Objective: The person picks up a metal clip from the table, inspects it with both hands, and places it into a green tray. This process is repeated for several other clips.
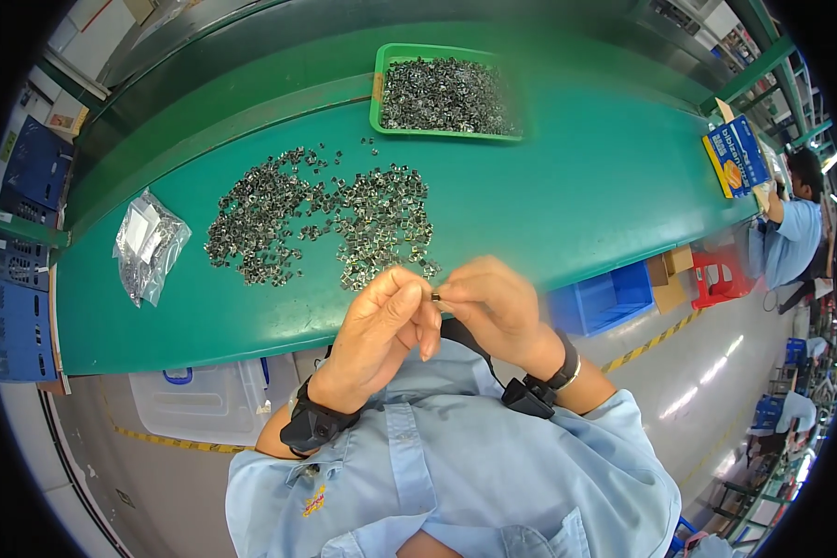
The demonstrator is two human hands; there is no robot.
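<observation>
Head: hands (367,339) (502,316) together, fingers (470,284) bent

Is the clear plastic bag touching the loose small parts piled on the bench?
Apart. The head view shows a narrow strip of bare green bench between the clear plastic bag and the loose small parts.

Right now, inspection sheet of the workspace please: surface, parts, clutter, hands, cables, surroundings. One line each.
Surface: green bench top, partly covered by loose parts.
Job's things: left heap and right heap of small metal pieces, running together; green tray behind them, holding similar pieces.
Clutter: clear plastic bag at left; blue-and-yellow box at far right.
Hands: left hand and right hand meet at one small metal piece, fingertips pinched.
Cables: none clearly made out.
Surroundings: blue bin, red stool, co-worker at right.
</observation>
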